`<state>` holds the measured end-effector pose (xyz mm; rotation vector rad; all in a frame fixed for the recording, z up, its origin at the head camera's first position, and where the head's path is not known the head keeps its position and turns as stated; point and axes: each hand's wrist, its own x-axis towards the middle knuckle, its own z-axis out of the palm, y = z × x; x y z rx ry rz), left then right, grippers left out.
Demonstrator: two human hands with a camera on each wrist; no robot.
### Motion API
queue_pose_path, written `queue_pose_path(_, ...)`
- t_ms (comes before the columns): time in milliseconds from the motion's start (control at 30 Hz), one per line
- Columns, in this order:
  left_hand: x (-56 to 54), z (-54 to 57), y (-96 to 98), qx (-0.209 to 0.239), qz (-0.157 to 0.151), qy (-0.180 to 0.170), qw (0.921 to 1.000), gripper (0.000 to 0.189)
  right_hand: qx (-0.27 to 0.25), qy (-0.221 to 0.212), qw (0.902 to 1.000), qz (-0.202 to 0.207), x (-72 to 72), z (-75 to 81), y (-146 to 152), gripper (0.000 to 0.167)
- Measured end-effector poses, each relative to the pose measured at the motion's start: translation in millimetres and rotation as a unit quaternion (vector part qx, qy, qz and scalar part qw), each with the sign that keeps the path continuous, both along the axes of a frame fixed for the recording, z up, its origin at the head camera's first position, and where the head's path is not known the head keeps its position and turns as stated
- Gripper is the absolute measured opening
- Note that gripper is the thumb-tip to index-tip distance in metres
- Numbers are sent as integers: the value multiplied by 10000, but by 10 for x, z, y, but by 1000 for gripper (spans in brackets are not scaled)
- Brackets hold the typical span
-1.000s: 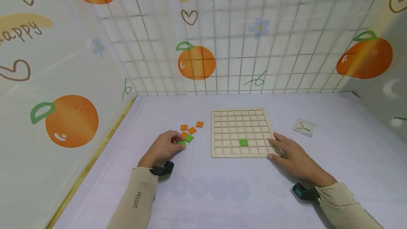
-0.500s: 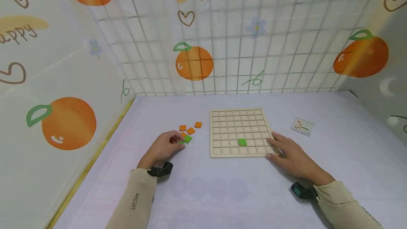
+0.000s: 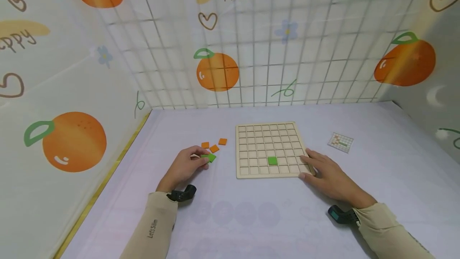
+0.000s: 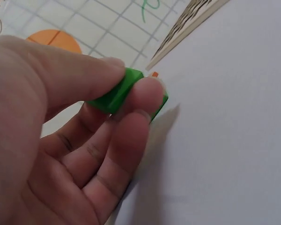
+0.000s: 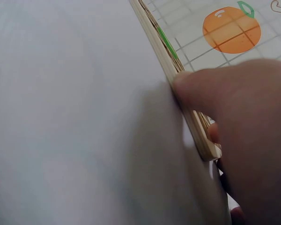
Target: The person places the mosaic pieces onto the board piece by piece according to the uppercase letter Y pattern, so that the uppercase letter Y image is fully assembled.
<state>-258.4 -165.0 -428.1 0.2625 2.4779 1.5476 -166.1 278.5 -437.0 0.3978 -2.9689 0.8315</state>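
My left hand point(image 3: 185, 167) pinches a green square tile point(image 4: 114, 98) between thumb and fingertip, just above the table at the left. More green point(image 4: 161, 105) shows past that fingertip; whether it belongs to the same tile I cannot tell. Several orange tiles point(image 3: 214, 148) lie just beyond the hand. A pale wooden grid board point(image 3: 266, 135) lies flat to the right, with one green tile point(image 3: 272, 160) in a cell of its second row from the front. My right hand point(image 3: 328, 177) holds the board's near right corner, thumb against the front edge, fingers over the right side.
A small card point(image 3: 340, 142) printed with a coloured grid pattern lies right of the board. Behind the table point(image 3: 230, 231) hangs a fruit-print curtain point(image 3: 251, 31) over a wire grid. The table's left edge has a yellow strip point(image 3: 104, 183).
My left hand has raised the pinched green tile slightly, and it now overlaps the green tile beside it in the head view. The orange tile nearest the fingers is now hidden. My right hand stays put.
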Motion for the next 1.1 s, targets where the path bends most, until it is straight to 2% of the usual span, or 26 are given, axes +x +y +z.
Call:
queue_pose_path(133,2,6,16,96,85,21,9999,23,9,-26,10000,-22,-2,2,-10,71)
queue_pose_path(300,0,7,30,271,33,94,9996,29,32,-24,10000,-34,1,1,-14,72)
queue_pose_path(433,7,4,34,168,51,209,9996,31,44,-14,10000,-20,-1,-1,-14,72)
queue_pose_path(800,0,-8,32,205,220,5,9995,33,25,88,9999,67,-19,-18,10,70)
queue_pose_path(1100,15,24,34,223,48,-34,9997,42,29,131,9999,96,-19,-21,22,69)
